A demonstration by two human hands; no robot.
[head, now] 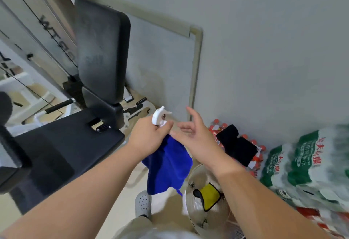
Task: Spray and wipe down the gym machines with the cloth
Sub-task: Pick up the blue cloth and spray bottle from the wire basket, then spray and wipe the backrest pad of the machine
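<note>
Left hand [149, 136] curls round the white plastic trigger head of a spray bottle [160, 119], and the bright blue microfibre cloth [168, 165] hangs from that same grip, off the right edge of the bench. My right hand [196, 136] is spread and relaxed, holding nothing, fingertips just beside the cloth's top. Below sit my grey perforated clog [143, 203] and a round wire-guard fan [213, 218]. Further off, the bench's black padded seat [66, 144] meets its upright black back pad [102, 50]

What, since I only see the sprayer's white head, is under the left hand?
A blue cloth hangs from the left hand, which also grips the spray head. What lies below that head cannot be seen: hand and cloth cover it.
</note>
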